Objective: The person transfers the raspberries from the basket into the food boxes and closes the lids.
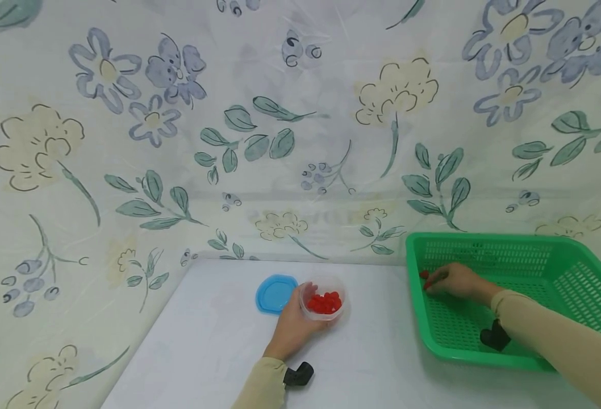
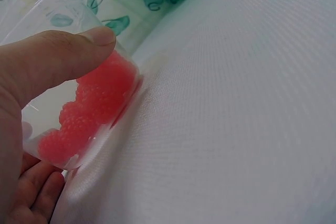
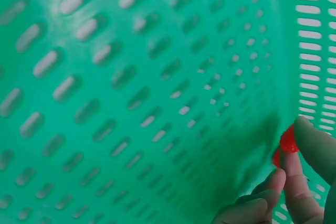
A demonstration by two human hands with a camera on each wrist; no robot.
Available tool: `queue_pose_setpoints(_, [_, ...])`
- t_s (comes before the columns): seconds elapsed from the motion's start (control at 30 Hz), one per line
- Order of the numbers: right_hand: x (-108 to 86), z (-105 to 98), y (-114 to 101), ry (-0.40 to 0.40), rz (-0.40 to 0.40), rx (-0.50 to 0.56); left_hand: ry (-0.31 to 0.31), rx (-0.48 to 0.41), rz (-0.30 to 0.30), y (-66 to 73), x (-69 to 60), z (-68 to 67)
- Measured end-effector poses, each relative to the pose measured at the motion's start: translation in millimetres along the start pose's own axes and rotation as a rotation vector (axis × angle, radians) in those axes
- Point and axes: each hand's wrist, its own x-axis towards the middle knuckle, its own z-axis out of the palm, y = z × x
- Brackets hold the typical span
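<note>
My left hand (image 1: 295, 324) grips a clear plastic cup (image 1: 333, 283) low over the white table, its thumb along the cup's side. Several red raspberries (image 1: 327, 304) lie inside; in the left wrist view, the berries (image 2: 86, 114) show through the wall. Over at the right, my right hand (image 1: 454, 282) reaches into a green plastic basket (image 1: 419, 318). Between its thumb and finger it pinches a raspberry (image 3: 289, 139), close to the basket's left wall. A second raspberry (image 1: 424, 274) shows just beyond the fingertips, partly hidden in the right wrist view.
A blue lid (image 1: 275, 295) lies on the white table (image 1: 203, 335), just left of the cup. Behind the table hangs a floral-patterned cloth (image 1: 280, 170). The basket has raised, slotted walls around my right hand.
</note>
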Motion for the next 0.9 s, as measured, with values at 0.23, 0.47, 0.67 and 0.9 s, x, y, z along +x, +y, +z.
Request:
queue_pose_setpoints(0.23, [-8.3, -11, -9, 0.02, 0.018, -0.008, 0.0, -0.001, -0.001, 1.0, -0.3, -0.2])
queue_pose_setpoints(0.47, [-18.8, -25, -21, 0.05, -0.015, 0.007, -0.005, -0.007, -0.002, -0.1, 0.2, -0.7])
queue_pose_setpoints(0.67, [-27.5, -29, -34, 0.076, -0.048, -0.005, -0.004, -0.015, 0.003, -1.0, 0.4, -0.8])
queue_pose_setpoints(0.9, [-40.4, -30, -53, 0.122, -0.125, -0.005, -0.001, -0.012, 0.004, -1.3, 1.0, -0.6])
